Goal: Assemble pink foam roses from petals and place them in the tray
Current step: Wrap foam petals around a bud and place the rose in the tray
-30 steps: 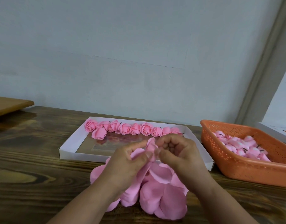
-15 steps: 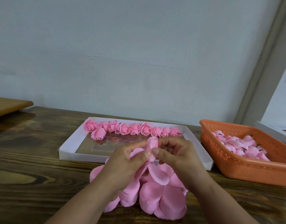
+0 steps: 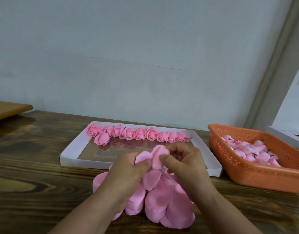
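Petals are pinched between the left hand and the right hand, fingers curled round them. The bud is held upright, above the loose petal pile. The tray lies just behind both hands, equally near.

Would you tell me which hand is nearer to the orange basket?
Right. The right hand works beside the orange basket, with only the tray's corner between them; the left hand lies farther away, beyond the rose being assembled.
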### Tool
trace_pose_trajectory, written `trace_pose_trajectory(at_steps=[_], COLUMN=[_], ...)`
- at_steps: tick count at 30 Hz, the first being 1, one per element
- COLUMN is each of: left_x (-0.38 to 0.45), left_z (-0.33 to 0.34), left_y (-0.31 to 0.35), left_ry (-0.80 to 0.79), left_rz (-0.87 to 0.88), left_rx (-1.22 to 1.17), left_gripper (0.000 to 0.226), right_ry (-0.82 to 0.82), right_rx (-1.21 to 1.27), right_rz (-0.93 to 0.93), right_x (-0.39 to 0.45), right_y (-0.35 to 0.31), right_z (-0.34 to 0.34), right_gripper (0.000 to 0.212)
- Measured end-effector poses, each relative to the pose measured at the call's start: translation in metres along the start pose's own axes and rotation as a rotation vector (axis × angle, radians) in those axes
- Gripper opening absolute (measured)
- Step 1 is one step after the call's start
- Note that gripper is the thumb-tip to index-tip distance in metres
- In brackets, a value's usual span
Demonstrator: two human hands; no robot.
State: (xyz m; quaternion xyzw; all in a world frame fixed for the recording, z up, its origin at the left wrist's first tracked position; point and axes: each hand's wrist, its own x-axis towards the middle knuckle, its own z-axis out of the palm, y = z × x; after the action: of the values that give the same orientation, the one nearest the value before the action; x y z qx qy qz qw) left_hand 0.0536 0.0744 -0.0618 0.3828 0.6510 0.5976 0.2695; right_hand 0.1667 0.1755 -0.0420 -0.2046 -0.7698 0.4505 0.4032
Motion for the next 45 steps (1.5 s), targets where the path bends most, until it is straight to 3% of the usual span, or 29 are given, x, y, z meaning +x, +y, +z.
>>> trace_pose_trajectory(at_steps=[4, 11, 17, 22, 28, 33, 38, 45], left_x=[0.0, -0.003, -0.004, -0.003, 0.003, 0.003, 0.002, 0.003], left_z=[0.002, 0.002, 0.002, 0.0, -0.004, -0.004, -0.002, 0.001], left_y=[0.002, 0.007, 0.01, 0.01, 0.011, 0.01, 0.007, 0.005], left_ry=[0.012, 0.102, 0.038, 0.008, 0.033, 0.001, 0.094, 0.315], left_rz=[-0.036, -0.119, -0.103, -0.127, -0.1, -0.097, -0.012, 0.186], left_rx=[0.019, 0.05, 0.059, -0.054, -0.318, -0.389, -0.188, 0.09], left_gripper=[0.027, 0.027, 0.036, 0.034, 0.019, 0.034, 0.018, 0.034], right_ry=[-0.086, -0.24, -0.358, -0.34, -0.176, -0.094, -0.097, -0.145], right_rx=[-0.035, 0.051, 0.061, -0.042, 0.069, 0.157, 0.169, 0.159], right_rz=[-0.014, 0.001, 0.008, -0.03, 0.029, 0.02, 0.011, -0.004], right_x=[-0.001, -0.003, -0.001, 0.003, 0.005, 0.001, -0.003, -0.004], right_y=[-0.004, -0.005, -0.006, -0.006, -0.004, -0.008, -0.012, -0.012], right_z=[-0.003, -0.003, -0.007, -0.015, -0.016, -0.007, -0.003, -0.002], right_gripper=[0.008, 0.032, 0.004, 0.018, 0.017, 0.024, 0.024, 0.019])
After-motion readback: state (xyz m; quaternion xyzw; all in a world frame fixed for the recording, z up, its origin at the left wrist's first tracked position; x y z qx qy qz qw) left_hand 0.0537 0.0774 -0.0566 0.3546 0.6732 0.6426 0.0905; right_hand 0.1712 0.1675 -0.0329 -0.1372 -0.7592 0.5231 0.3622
